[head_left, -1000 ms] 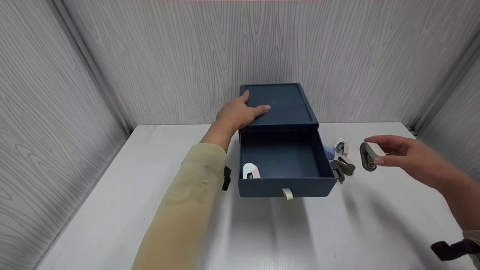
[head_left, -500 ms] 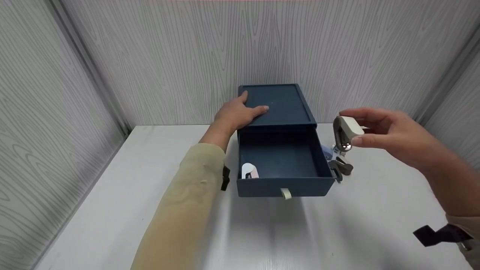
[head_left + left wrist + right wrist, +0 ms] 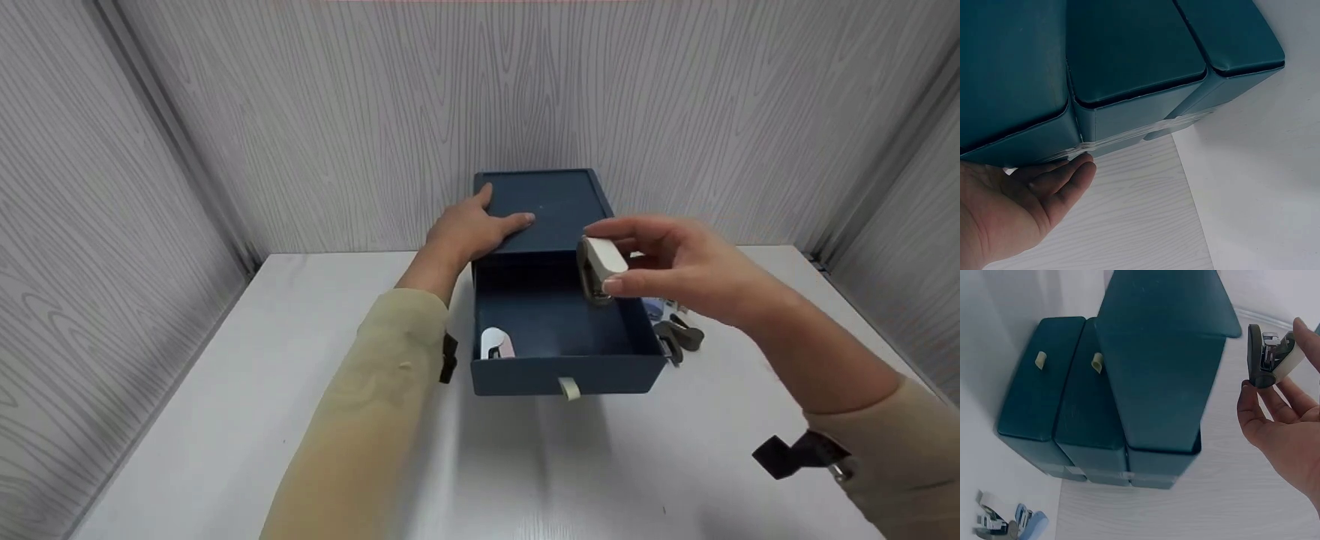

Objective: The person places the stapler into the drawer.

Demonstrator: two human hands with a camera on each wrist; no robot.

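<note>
The right hand (image 3: 675,274) has carried the beige stapler (image 3: 598,268), pinched between thumb and fingers (image 3: 616,285), from beside the box to over the open drawer (image 3: 559,322); while the left hand (image 3: 472,225), fingers flat, steadies the box top (image 3: 555,206), it should be lowered clear of the pink stapler (image 3: 496,343) before letting go.

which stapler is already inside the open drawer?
The white and pink stapler, lying in the front left corner of the open drawer. The grey one is pinched in the right hand above the drawer; the others lie on the table beside it.
</note>
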